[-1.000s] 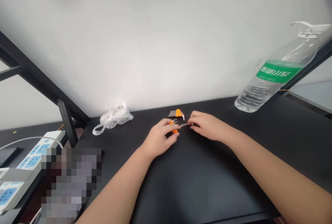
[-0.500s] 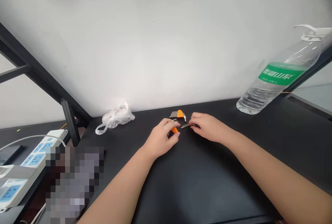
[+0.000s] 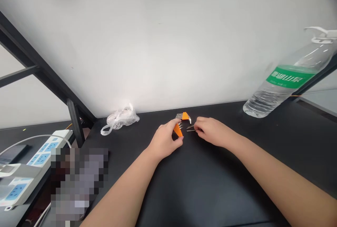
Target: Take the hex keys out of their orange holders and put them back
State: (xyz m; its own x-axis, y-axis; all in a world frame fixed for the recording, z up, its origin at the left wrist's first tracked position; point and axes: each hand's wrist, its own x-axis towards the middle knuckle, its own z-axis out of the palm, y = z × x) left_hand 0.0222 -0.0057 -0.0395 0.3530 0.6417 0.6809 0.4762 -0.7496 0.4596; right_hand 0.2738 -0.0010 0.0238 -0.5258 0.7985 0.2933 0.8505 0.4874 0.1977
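orange holder (image 3: 178,131), tilted, gripped in left hand (image 3: 165,140), thin metal rods (image 3: 191,130), pinched in right hand (image 3: 213,131)

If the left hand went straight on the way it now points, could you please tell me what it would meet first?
Most likely the orange key holder lying on the black table, just beyond the left hand, though its height is unclear, so it might pass above.

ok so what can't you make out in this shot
All in the head view:
- metal rods: right ends hidden by the right hand
- held orange holder: partly covered by the left hand
- bottle handle: cut off by the right edge
- pixelated patch, lower left: contents masked
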